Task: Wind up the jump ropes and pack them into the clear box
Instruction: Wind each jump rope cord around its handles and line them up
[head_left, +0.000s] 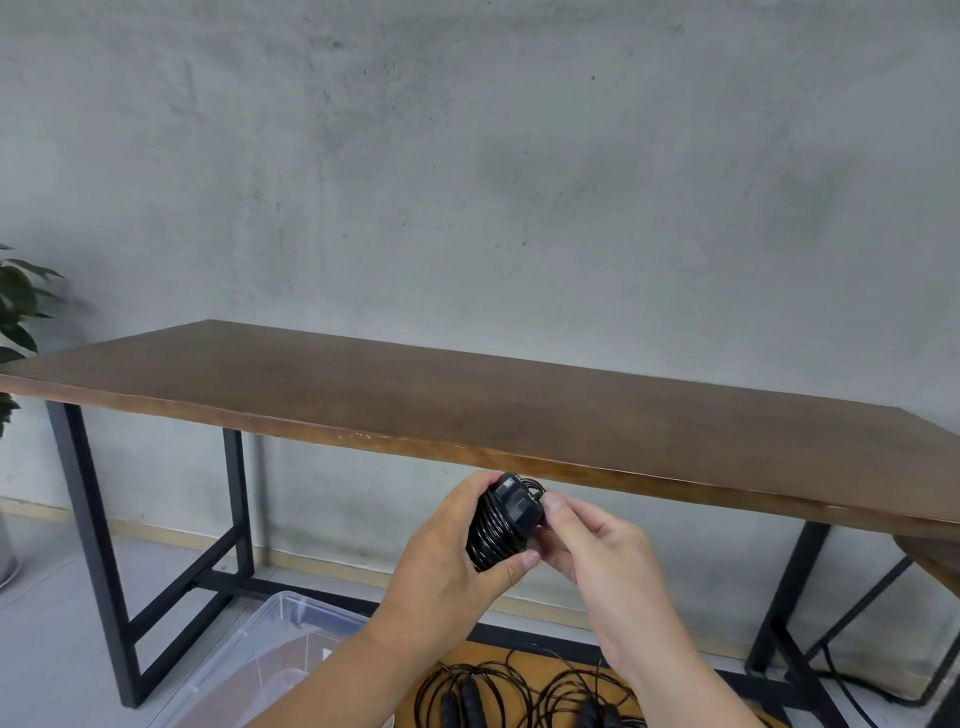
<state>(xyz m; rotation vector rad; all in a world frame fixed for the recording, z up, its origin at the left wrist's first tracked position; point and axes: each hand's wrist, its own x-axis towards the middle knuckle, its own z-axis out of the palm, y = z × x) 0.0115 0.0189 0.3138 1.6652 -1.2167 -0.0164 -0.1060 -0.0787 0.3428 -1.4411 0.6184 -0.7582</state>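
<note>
While the clear box (270, 654) sits open on the floor at lower left, partly under the bench (467, 395), I hold a wound jump rope (501, 525) in the air just in front of the bench's near edge. My left hand (447, 551) wraps the bundle, thumb curled under it; my right hand (592, 556) pinches its upper right side, so both grips are closed on it. Below my wrists, loose jump ropes (519, 691) lie tangled on a brown mat (467, 656). I can read no writing anywhere.
</note>
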